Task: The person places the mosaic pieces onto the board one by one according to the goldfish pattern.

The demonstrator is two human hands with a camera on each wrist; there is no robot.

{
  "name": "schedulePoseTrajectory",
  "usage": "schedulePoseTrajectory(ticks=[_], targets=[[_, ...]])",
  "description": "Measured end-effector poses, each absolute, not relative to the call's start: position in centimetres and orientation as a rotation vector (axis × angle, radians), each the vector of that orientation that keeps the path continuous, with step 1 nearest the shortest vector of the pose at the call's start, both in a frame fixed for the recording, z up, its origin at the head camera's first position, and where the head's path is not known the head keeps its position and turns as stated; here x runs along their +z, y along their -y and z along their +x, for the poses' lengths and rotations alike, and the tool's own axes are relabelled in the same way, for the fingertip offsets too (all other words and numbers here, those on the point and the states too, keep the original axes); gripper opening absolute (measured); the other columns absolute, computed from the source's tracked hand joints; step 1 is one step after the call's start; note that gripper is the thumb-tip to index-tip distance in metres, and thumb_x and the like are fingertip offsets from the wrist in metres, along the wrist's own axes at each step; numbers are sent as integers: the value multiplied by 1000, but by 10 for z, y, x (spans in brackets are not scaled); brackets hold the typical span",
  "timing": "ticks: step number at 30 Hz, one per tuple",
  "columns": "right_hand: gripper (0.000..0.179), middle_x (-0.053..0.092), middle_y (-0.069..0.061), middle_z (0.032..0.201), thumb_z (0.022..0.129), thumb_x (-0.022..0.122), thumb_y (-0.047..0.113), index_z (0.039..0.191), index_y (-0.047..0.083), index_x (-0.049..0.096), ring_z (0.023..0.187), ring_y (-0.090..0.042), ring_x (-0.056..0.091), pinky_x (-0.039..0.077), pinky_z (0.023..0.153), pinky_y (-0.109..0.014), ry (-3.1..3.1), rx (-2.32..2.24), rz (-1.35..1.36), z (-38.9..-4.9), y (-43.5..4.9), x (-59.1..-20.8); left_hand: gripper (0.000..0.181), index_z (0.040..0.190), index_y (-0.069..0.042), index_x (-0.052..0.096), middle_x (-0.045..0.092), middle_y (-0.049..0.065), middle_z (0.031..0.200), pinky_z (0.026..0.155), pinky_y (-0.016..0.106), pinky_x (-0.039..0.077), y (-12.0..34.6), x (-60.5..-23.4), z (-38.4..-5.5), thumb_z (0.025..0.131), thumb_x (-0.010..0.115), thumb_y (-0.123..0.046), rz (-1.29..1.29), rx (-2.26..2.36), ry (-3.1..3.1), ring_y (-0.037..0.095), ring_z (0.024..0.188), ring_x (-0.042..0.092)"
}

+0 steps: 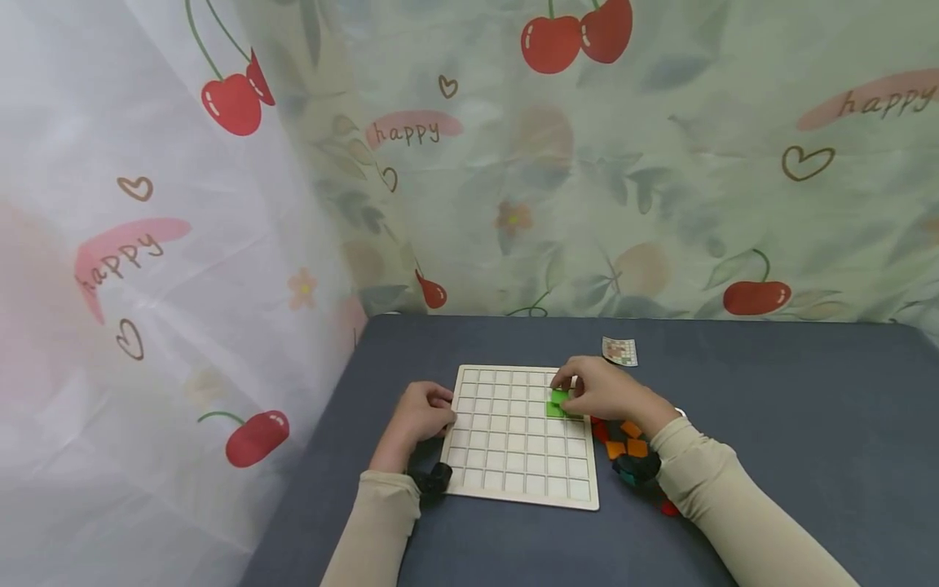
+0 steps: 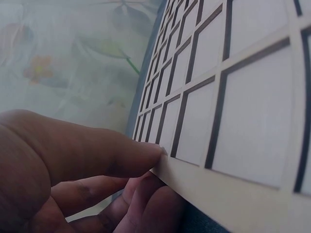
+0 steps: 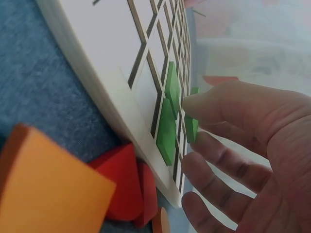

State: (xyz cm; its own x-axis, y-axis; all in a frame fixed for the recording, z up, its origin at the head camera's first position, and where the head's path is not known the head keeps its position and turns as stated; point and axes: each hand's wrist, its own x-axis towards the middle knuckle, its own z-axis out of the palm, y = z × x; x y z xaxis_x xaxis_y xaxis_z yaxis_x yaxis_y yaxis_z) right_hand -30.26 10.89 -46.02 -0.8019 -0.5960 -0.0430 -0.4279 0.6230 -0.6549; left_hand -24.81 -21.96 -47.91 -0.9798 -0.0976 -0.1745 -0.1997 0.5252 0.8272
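A pale wooden grid board [image 1: 506,440] lies on the dark table, seen in all three views. My left hand [image 1: 421,416] pinches its left edge, thumb [image 2: 141,158] on the rim and the other fingers curled underneath. Over the upper right part of the board is my right hand [image 1: 601,391]. Between its thumb and fingers it pinches a green tile [image 3: 191,127], tilted close above the grid. Two more green tiles sit at the board's right side, one upper [image 3: 171,88] and one lower [image 3: 166,133], right below the thumb in the right wrist view.
A loose pile of orange blocks [image 1: 637,447], red blocks [image 1: 601,430] and dark pieces lies right of the board, partly under my right forearm. Behind the right hand is a small printed card [image 1: 620,351]. A patterned curtain [image 1: 469,204] borders the table's back and left.
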Motion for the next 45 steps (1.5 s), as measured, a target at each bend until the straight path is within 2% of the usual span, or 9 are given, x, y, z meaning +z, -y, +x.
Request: schedulePoseTrajectory(ticks=[13,30,37,45], targets=[[25,71,-7,115,94,75,11,119,9,77,90,-16,63,55,76,-32,-2613,-953,-862,-308,-108,-463,29,117,0,74,69,13,96,63,32,60,215,-479,-247,88,76,-2,-268,1445,-2652,21,76,67],[21,71,-7,115,98,73,12,119,10,77,93,-16,66,57,80,-34,-2620,-966,-858,-307,-112,-469,30,118,2,73,68,14,96,62,32,59,215,-479,-241,88,75,0,-271,1463,-2634,22,75,66],[24,69,-8,112,101,71,12,123,5,75,87,-16,64,56,76,-32,-2625,-1027,-859,-301,-133,-462,29,118,1,73,68,14,97,62,32,59,215,-479,-245,89,75,0,-279,1460,-2629,22,74,66],[25,70,-5,107,100,73,16,123,7,75,86,-17,62,54,74,-34,-2688,-1083,-771,-288,-165,-455,29,118,1,73,67,14,97,62,33,59,216,-478,-246,89,74,0,-294,1462,-2632,22,75,66]])
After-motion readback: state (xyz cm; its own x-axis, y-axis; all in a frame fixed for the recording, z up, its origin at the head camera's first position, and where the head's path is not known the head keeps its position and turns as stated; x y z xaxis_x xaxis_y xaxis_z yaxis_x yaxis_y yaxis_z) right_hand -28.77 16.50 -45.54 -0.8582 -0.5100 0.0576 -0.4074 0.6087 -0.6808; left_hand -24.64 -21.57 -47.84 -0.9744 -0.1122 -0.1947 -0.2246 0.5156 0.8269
